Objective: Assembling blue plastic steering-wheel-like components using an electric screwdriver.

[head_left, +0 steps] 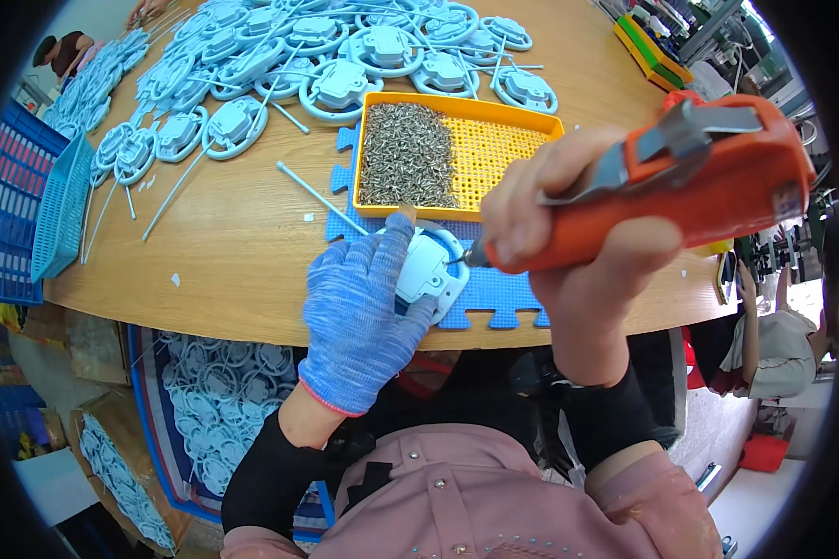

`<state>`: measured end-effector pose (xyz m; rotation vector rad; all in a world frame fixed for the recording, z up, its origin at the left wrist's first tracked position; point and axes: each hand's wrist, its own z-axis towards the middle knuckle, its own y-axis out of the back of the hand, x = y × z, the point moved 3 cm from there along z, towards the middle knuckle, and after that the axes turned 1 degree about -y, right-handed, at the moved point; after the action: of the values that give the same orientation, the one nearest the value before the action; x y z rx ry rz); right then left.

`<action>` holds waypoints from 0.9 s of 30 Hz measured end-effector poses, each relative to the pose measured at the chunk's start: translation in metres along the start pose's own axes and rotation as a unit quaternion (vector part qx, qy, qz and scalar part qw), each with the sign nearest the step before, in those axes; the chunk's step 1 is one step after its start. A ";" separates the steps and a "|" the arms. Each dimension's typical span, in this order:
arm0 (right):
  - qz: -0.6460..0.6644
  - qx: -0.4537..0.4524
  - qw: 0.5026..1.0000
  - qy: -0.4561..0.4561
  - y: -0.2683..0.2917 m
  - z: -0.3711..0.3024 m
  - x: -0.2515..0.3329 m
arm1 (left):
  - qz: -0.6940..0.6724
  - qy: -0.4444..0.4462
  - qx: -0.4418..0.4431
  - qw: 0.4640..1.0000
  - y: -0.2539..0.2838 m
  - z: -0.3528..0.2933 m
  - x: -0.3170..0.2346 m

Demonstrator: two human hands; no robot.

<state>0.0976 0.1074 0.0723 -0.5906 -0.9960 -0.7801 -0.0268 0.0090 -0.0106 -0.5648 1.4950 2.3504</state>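
A pale blue plastic ring-shaped part (426, 268), with a flat central housing and a long stem, lies on a blue foam mat (494, 296). My left hand (354, 307), in a blue knit glove, grips this part from the left, fingers over its far side and thumb at its near edge. In my right hand (580, 312), which is bare, is an orange-red power screwdriver (699, 191). Its dark tip meets the right side of the housing; whether a screw sits under it cannot be made out. Just beyond, a yellow tray (505, 140) holds many small metal screws (405, 154).
Similar pale blue parts (252, 61) are heaped across the far table. At the left stand a turquoise basket (61, 210) and a dark blue crate (9, 205). More parts (219, 401) fill a container below the table edge. Another person (783, 354) is at the right.
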 end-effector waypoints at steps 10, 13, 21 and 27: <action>-0.011 0.019 1.000 0.000 -0.017 -0.011 -0.009 | -0.009 0.002 -0.017 1.000 -0.001 -0.001 0.003; -0.011 0.013 1.000 -0.013 -0.021 -0.013 -0.011 | -0.005 0.008 0.000 1.000 -0.007 0.000 0.006; 0.000 0.048 0.998 -0.028 -0.014 -0.007 -0.011 | -0.017 -0.033 -0.028 0.999 0.004 -0.001 0.003; 0.012 0.029 0.999 -0.027 -0.014 -0.008 -0.016 | -0.064 -0.048 -0.008 0.997 -0.002 0.008 -0.001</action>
<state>0.0853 0.0980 0.0556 -0.5745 -1.0554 -0.7157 -0.0268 0.0173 -0.0089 -0.5275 1.3578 2.2613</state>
